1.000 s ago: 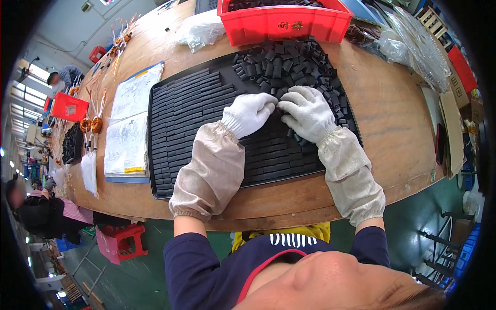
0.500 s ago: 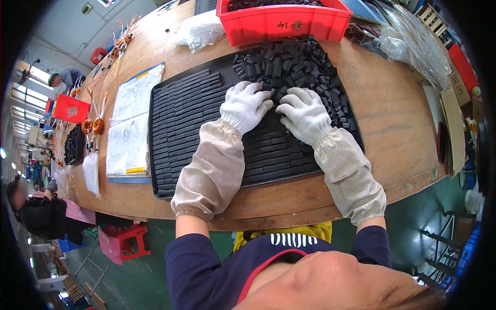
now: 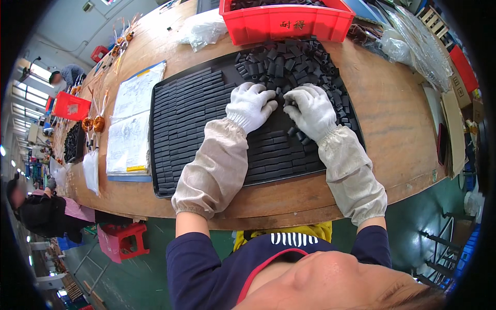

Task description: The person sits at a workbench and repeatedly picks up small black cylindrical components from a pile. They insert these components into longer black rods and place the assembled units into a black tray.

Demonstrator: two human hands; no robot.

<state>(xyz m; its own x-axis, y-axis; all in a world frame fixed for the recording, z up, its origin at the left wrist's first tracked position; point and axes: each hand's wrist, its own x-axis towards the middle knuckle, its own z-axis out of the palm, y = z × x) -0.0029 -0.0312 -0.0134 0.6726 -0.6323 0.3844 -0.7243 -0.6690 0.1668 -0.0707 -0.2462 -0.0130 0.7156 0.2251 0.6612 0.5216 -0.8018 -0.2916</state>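
Observation:
A wide black tray point(image 3: 232, 77) lies in front of me. Neat rows of short black tubes point(image 3: 188, 116) fill its left side, with more rows point(image 3: 276, 152) near the front edge. Loose black tubes point(image 3: 289, 59) are heaped at the far right. My left hand point(image 3: 251, 107), in a white knit glove, rests over the middle of the tray, thumb and fingers apart at the heap's edge. Beside it, my right hand point(image 3: 311, 111), gloved alike, has curled fingers; something dark shows between thumb and fingertips, too hidden to name. A few tubes point(image 3: 299, 135) lie by its wrist.
Beyond the tray stands a red bin point(image 3: 289, 26) with black pieces inside. Paper sheets on a blue clipboard point(image 3: 129, 121) lie left of the tray. Clear plastic bags point(image 3: 202, 30) sit at the back. Copper-wound coils point(image 3: 93, 124) stand farther left, near a co-worker point(image 3: 46, 212).
My right hand has moved slightly right and its fingers have curled in. A few loose tubes now show beside its wrist. The left hand has barely shifted.

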